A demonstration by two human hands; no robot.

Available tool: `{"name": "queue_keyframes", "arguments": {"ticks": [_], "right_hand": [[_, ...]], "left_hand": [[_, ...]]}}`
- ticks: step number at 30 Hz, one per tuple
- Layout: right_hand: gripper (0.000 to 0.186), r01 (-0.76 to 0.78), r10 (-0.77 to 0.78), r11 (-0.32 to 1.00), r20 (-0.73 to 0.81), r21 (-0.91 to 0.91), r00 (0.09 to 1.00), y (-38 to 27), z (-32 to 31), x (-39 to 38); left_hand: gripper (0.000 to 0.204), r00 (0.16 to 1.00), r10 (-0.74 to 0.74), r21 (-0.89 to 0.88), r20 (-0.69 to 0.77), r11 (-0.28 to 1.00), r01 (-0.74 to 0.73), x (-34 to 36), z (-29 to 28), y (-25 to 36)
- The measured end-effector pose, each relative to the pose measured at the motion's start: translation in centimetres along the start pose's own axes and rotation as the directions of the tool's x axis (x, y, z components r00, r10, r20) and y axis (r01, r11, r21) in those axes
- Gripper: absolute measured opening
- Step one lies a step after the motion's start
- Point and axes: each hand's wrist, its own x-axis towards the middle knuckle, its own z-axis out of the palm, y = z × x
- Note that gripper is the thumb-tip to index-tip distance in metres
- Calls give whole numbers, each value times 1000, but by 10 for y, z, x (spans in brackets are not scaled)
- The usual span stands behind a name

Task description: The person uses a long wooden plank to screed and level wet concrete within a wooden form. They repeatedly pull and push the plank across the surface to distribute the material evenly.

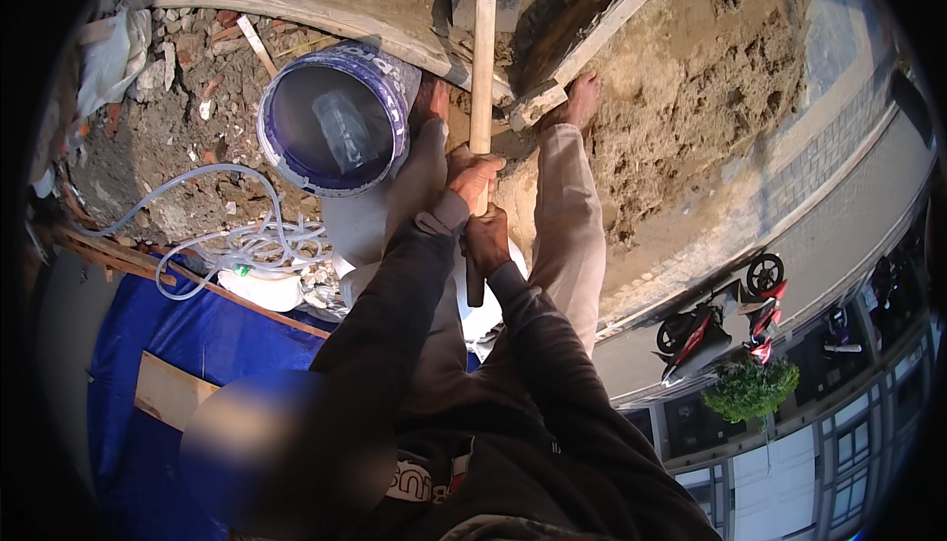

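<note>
Both my hands are closed around the long wooden handle (pixel 482 58) of a hoe. My left hand (pixel 473 178) grips farther up it. Just below, my right hand (pixel 486 238) wraps the handle near its dark lower end. At the far end lies a flat grey metal blade (pixel 505 0), partly cut off by the upper rim, against the wet sandy mix. A wooden board (pixel 617 28) slants beside the blade on the right, and a curved plank (pixel 296 10) runs to its left. My bare feet stand on either side of the handle.
Left of my leg is a purple bucket (pixel 401 97) with murky water and a clear plastic piece in it. A coiled clear hose (pixel 266 240) lies near rubble and a blue tarp (pixel 237 329). Brown sand (pixel 710 97) spreads rightward; beyond, a motorcycle (pixel 705 334) stands on the road.
</note>
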Motion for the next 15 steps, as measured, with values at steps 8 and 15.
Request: {"name": "queue_keyframes", "arguments": {"ticks": [8,15], "right_hand": [[14,211,-212,976,-1,45,977,-31,6,-16],[7,365,-366,929,-7,-66,930,-19,2,30]], "left_hand": [[27,888,451,139,91,877,-460,-48,25,34],[22,865,467,173,184,851,-496,-18,21,41]]}}
